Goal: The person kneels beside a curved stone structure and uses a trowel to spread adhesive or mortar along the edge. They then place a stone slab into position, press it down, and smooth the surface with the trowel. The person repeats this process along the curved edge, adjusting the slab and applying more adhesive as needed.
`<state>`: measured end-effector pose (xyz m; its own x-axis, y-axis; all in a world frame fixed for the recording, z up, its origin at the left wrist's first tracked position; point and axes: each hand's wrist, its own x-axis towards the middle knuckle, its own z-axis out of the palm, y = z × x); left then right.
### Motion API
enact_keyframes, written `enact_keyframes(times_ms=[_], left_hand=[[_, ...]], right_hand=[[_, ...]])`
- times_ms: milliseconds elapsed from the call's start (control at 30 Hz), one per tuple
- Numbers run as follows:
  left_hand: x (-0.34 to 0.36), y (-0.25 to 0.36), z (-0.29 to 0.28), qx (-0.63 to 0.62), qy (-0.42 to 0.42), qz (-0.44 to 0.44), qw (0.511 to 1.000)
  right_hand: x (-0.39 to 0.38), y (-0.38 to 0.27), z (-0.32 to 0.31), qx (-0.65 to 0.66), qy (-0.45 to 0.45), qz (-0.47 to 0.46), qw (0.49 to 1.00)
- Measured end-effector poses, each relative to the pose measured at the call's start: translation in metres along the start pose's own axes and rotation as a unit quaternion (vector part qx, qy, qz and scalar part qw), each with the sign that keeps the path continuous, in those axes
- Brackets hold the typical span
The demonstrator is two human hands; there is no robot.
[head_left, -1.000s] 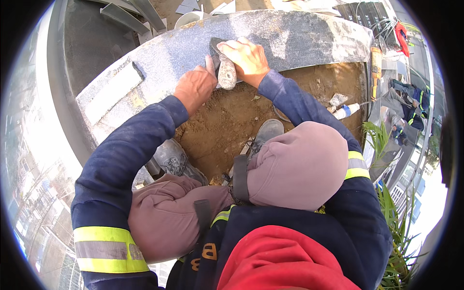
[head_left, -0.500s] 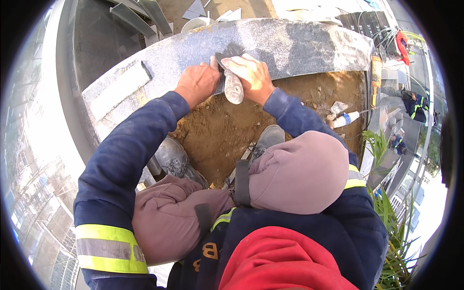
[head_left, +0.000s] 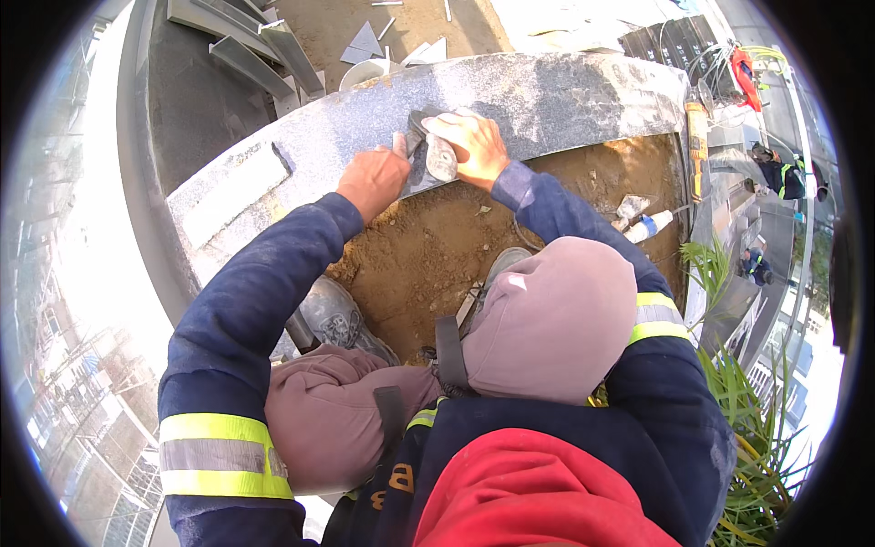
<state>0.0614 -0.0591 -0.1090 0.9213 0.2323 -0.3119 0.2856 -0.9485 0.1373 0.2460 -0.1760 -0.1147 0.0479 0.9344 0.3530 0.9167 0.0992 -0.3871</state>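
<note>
In my right hand (head_left: 474, 144) is a trowel, its pale, worn handle (head_left: 442, 160) pointing back toward me. My left hand (head_left: 375, 180) is closed close beside it, one finger or thumb raised along a dark grey blade (head_left: 416, 139). Whether that blade belongs to the trowel or to a second tool, I cannot tell. Both hands are at the near edge of a curved, speckled grey stone slab (head_left: 583, 100), patched with pale dust and darker stains. A whitish rectangular strip (head_left: 239, 196) lies on the slab to the left.
Bare brown soil (head_left: 428, 242) lies between my boots and the slab. At the right are an orange tool (head_left: 696, 146), a white tube (head_left: 649, 225) and green leaves (head_left: 752, 447). Grey offcuts (head_left: 264, 59) lean at the far left. Other people (head_left: 782, 178) are far right.
My hands have shifted slightly, and the trowel has turned, its blade no longer lying out toward the far side of the slab. The view has tilted a little.
</note>
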Motion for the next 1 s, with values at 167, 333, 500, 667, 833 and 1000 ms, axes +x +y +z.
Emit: enact_keyframes(times_ms=[167, 333, 500, 667, 833, 1000], left_hand=[[0.002, -0.001, -0.004, 0.002, -0.002, 0.023, 1.000], [0.004, 0.006, -0.004, 0.019, 0.036, 0.031, 0.999], [-0.002, 0.003, -0.013, -0.049, 0.053, -0.019, 0.997], [-0.015, -0.014, -0.038, -0.142, 0.162, -0.083, 0.973], [-0.004, -0.011, -0.036, -0.124, 0.127, -0.073, 0.982], [-0.010, -0.008, -0.031, -0.040, 0.100, -0.057, 0.993]], right_hand=[[0.013, 0.005, -0.011, -0.049, -0.036, 0.011, 0.998], [-0.024, -0.012, -0.007, -0.074, -0.035, -0.018, 0.996], [0.031, 0.038, -0.027, -0.061, 0.029, 0.086, 0.994], [0.022, -0.018, -0.062, 0.025, 0.090, 0.013, 0.996], [0.012, -0.046, -0.057, -0.028, -0.037, -0.010, 0.999], [-0.007, 0.005, -0.044, 0.001, 0.012, 0.081, 0.997]])
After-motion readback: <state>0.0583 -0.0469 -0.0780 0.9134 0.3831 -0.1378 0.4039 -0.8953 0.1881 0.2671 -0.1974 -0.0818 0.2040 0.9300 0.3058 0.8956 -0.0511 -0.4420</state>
